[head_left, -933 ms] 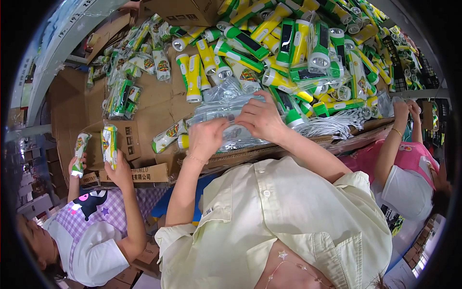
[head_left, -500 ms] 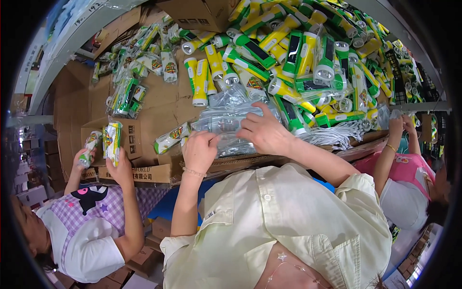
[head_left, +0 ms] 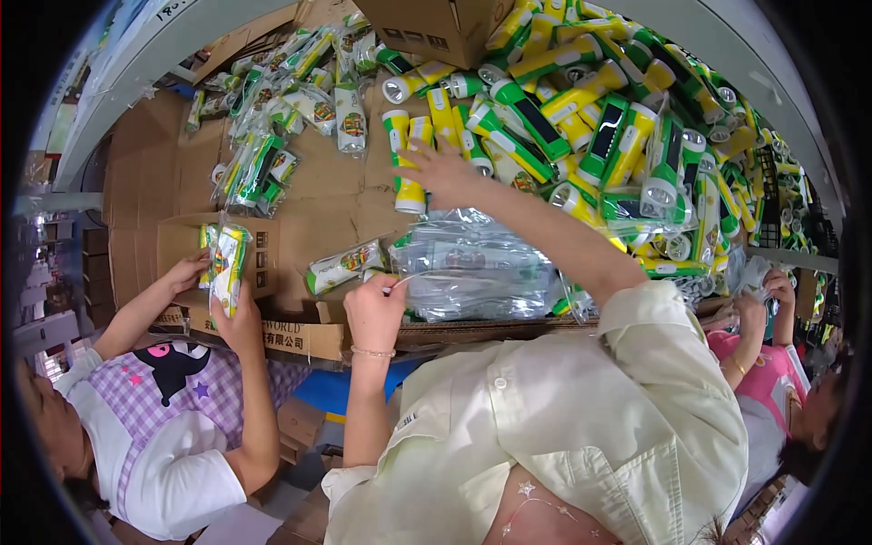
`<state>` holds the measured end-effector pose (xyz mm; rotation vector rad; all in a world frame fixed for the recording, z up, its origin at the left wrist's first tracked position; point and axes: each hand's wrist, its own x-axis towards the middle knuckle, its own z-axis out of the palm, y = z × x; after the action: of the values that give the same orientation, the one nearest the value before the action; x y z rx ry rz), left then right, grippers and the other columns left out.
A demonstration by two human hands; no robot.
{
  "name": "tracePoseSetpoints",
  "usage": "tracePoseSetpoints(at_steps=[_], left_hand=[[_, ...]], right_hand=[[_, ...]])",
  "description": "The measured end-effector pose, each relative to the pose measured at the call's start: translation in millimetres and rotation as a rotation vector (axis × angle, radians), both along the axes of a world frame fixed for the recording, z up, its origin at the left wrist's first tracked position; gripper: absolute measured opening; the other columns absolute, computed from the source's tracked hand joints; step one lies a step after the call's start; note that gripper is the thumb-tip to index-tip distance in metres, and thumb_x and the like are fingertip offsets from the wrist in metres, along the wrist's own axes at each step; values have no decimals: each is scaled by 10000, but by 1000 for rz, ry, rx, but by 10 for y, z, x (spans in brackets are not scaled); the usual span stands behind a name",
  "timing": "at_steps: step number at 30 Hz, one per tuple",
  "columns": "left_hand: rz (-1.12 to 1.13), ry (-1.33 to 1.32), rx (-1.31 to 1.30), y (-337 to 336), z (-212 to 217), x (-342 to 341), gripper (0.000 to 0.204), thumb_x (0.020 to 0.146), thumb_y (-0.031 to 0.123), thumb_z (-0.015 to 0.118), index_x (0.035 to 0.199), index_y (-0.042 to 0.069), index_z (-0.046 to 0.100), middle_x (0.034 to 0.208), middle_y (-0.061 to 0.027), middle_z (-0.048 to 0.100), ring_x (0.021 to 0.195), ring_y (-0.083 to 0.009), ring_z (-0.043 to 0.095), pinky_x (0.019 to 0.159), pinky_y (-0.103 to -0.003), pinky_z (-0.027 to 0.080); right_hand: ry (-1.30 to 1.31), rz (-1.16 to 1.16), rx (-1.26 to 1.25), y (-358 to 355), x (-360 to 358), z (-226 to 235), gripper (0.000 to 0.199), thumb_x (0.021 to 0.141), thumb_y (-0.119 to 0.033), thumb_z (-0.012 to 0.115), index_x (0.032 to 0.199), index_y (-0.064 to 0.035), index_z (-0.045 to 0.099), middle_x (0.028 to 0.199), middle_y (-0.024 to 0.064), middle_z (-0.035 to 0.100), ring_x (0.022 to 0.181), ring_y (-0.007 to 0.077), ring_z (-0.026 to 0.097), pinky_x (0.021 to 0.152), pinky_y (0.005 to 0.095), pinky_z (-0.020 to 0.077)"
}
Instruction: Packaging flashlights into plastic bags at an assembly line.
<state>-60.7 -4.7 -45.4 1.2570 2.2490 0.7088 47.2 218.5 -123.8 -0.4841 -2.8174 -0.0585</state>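
Observation:
Over a stack of clear plastic bags (head_left: 490,263), my left hand (head_left: 371,313) pinches the edge of one bag at the stack's left end. My right hand (head_left: 440,173) is stretched out beyond the stack, fingers spread, above yellow and green flashlights. Nearest to its fingertips is an upright-lying yellow flashlight (head_left: 411,195); whether they touch it I cannot tell. A bagged flashlight (head_left: 343,266) with a printed card lies just left of the bags.
A large heap of flashlights (head_left: 590,100) fills the back right. Bagged ones (head_left: 259,177) lie on cardboard at left. An open carton (head_left: 436,32) stands at the back. On the left a co-worker's hand (head_left: 238,313) holds a bagged flashlight; another co-worker's hands (head_left: 763,300) work at far right.
My right hand has left the bag stack and reached forward to the flashlights, fingers spreading. My left hand stays at the bags' left edge. The left co-worker's two packed flashlights have come together.

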Motion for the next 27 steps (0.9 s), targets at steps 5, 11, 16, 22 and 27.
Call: tracePoseSetpoints(at_steps=[5, 11, 16, 22, 27], left_hand=[[-45, -113, -28, 40, -6, 33, 161, 772, 119, 701, 820, -34, 690, 584, -101, 646, 512, -129, 633, 499, -248, 479], [-86, -24, -28, 145, 58, 111, 233, 793, 208, 687, 712, -10, 675, 508, -108, 589, 438, -162, 578, 471, -288, 432], [-157, 56, 57, 200, 62, 264, 270, 807, 234, 662, 678, -3, 658, 456, -104, 531, 412, -163, 539, 463, -303, 402], [-215, -365, 1, 268, 284, 495, 184, 772, 147, 647, 735, -33, 645, 537, -194, 526, 454, -249, 556, 477, -330, 405], [-297, -70, 161, 128, 192, 475, 96, 756, 55, 600, 695, -12, 630, 497, -39, 541, 467, -97, 507, 444, -287, 390]], right_hand=[[-93, 75, 117, -31, -184, -159, 487, 751, -325, 687, 1175, -138, 535, 1058, 87, 606, 1071, 284, 559, 902, 398, 443], [490, -258, -462, -169, 466, 1155, 530, 706, -450, 739, 1006, -39, 592, 872, 110, 653, 750, 306, 634, 695, 402, 509], [736, -151, -1257, -816, 1178, 1470, 406, 683, -162, 816, 1013, -17, 629, 1061, 74, 663, 989, 106, 598, 828, 289, 488], [392, 33, -854, -1219, 1382, 787, 567, 712, -151, 688, 1223, -57, 461, 1104, 160, 603, 983, 349, 598, 808, 418, 498], [119, -149, -532, -1322, 1284, 1010, 455, 758, -164, 646, 1166, -34, 491, 1024, 172, 622, 851, 322, 638, 714, 405, 522]])
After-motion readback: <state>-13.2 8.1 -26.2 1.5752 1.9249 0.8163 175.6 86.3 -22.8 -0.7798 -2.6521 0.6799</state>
